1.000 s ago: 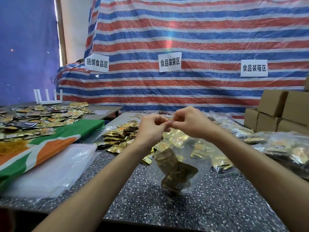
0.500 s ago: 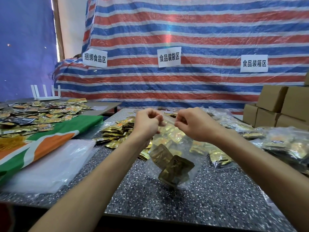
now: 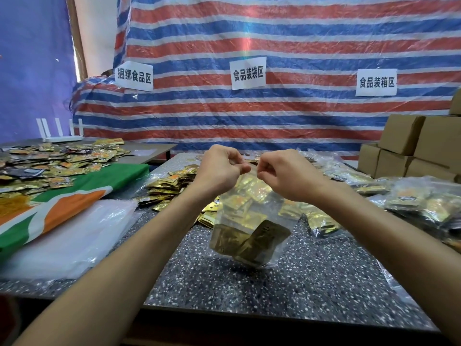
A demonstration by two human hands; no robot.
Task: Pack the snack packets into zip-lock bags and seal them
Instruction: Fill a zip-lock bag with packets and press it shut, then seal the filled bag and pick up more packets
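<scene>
A clear zip-lock bag (image 3: 252,216) hangs above the speckled table (image 3: 299,275), with gold snack packets (image 3: 252,243) lying in its bottom. My left hand (image 3: 219,171) pinches the left end of the bag's top strip. My right hand (image 3: 284,173) pinches the strip a short way to the right, leaving a small gap between the two hands. Behind the bag lies a heap of loose gold packets (image 3: 172,188).
A pile of empty clear bags (image 3: 72,236) lies at the left beside a green, orange and white cloth (image 3: 57,203). Filled bags (image 3: 419,198) crowd the right side. Cardboard boxes (image 3: 414,148) stack at the far right. More packets (image 3: 50,163) cover the left table.
My hands have drawn slightly apart along the bag's top strip. The bag hangs a little lower and swings to the right.
</scene>
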